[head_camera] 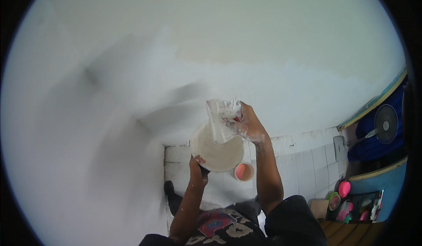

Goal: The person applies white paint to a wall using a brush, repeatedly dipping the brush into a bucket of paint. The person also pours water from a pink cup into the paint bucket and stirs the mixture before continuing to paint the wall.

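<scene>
A round container of whitish paste or paint [219,155] is held by its left rim in my left hand [198,168]. My right hand [253,122] grips a crumpled clear plastic bag [226,114], smeared with white, over the far part of the container. The bag's lower edge hides part of the paste. Below and to the right of the container stands a small cup or tub [243,172] with something pink-orange inside. Beyond my hands rises a wall [250,84], white in its lower part and pale green above.
White tiles [303,167] lie below the wall. At the right are a round fan [385,125] in front of blue cloth, a wooden-edged opening, a pink bowl [344,189] and other colourful containers. Brown slats [349,233] show at the lower right.
</scene>
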Action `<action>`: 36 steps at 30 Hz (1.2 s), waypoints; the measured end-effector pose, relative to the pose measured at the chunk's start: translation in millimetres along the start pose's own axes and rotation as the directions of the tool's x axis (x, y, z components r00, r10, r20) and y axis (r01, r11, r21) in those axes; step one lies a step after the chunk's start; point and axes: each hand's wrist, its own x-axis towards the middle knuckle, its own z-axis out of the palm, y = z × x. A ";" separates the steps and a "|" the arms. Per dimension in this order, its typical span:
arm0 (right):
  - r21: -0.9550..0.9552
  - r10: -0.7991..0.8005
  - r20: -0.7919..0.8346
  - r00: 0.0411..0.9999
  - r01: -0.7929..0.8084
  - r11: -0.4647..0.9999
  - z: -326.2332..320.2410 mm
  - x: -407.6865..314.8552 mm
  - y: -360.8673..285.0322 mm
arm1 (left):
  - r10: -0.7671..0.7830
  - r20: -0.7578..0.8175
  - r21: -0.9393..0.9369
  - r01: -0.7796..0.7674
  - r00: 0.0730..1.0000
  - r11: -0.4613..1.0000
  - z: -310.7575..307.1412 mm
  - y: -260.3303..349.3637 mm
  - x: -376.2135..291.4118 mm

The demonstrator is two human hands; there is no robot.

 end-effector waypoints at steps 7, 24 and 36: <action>-0.805 0.351 -0.071 0.933 -0.262 0.533 21.3 -55.5 -31.2 | 0.004 0.103 0.078 -0.012 0.995 0.997 -24.2 17.6 -11.2; -0.893 0.370 -0.007 0.929 -0.172 0.416 39.6 -67.3 -7.8 | 0.033 0.227 0.001 -0.034 0.973 0.999 -21.3 6.7 -28.7; -0.775 0.271 0.295 0.916 0.064 0.629 16.7 -60.8 -10.5 | 0.072 0.075 -0.015 -0.071 0.995 0.997 -5.9 6.3 -53.7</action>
